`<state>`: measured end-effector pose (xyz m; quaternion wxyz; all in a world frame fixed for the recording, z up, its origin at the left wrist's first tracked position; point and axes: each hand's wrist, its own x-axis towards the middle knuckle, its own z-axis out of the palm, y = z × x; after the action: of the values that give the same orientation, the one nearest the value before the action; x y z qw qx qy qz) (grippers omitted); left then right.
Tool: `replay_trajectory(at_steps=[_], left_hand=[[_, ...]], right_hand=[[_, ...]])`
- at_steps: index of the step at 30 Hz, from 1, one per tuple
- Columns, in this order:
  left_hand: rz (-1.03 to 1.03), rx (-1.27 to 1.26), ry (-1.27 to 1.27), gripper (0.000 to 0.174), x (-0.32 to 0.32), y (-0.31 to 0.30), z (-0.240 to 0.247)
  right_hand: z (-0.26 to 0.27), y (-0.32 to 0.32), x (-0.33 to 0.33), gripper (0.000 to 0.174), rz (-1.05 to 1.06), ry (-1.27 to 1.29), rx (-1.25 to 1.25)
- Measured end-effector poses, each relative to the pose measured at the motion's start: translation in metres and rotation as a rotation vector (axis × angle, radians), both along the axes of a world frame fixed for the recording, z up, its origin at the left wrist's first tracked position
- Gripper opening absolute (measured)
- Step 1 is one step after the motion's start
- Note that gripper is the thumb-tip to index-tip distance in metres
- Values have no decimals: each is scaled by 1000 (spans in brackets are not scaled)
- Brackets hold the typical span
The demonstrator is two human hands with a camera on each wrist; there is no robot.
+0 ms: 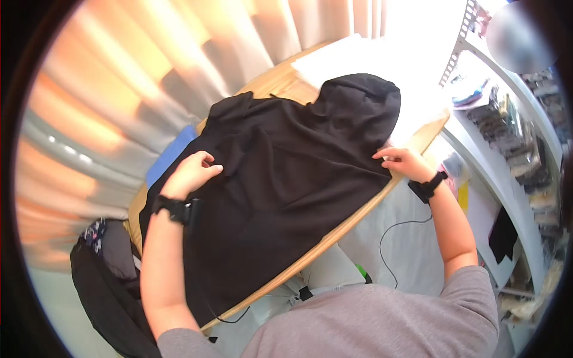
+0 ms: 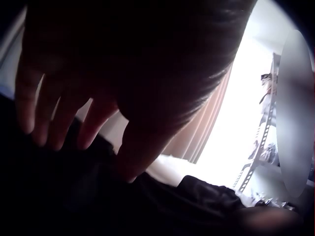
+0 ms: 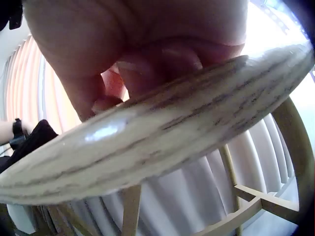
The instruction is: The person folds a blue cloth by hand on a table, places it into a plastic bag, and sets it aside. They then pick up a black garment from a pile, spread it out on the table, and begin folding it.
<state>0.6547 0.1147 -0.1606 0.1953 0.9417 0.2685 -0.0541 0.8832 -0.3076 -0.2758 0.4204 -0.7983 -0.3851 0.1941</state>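
A black hooded garment (image 1: 280, 155) lies spread over the wooden table (image 1: 334, 235), its hood (image 1: 361, 104) toward the far right. Over its left part is my left hand (image 1: 194, 173), fingers loosely bent and thumb apart from them. In the left wrist view, the left hand (image 2: 98, 93) points its spread fingers down toward the dark cloth, with nothing between them. My right hand (image 1: 406, 162) is at the garment's right edge below the hood, fingertips right at the cloth. In the right wrist view, the right hand's fingers (image 3: 140, 73) bend down behind the table edge (image 3: 162, 132), which hides their tips.
White sheets (image 1: 340, 62) lie at the table's far end, and a blue item (image 1: 170, 156) sits by its left edge. Dark clothing (image 1: 104, 280) hangs at the lower left. Curtains (image 1: 179, 65) stand behind; shelves (image 1: 507, 131) are at right. A cable (image 1: 382, 244) trails from the right wrist.
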Motion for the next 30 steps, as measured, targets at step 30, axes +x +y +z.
replay_trajectory(at_steps=[30], left_hand=[[306,442,-511,11,-28,166,-78]], right_hand=[[1,-1,1,19,8,-88,-49]])
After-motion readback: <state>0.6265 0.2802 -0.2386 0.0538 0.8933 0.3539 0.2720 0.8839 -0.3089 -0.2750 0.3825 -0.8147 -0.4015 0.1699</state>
